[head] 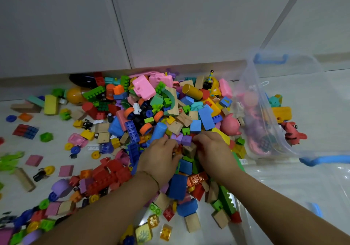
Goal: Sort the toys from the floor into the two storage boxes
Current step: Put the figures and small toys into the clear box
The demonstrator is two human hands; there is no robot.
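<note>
Hundreds of mixed toys point(170, 112) (plastic bricks, wooden blocks, wheels, figures) lie heaped on the pale floor point(55, 125), with loose pieces scattered off to the left. Both bare hands are in the near part of the heap. Left grip point(161, 157): fingers curled down among the pieces beside a small orange part; cannot tell whether it holds anything. Right grip point(214, 149): fingers also bent into the pile, contents hidden, state unclear. Two purple cubes point(186, 140) sit just beyond the fingertips. A thin bracelet point(151, 176) circles the left wrist. To the right, a clear storage box point(303, 85) with blue handles stands tilted and holds mostly pink toys. A second clear box point(303, 188) lies nearer. White cabinet doors point(170, 21) back the heap.
</note>
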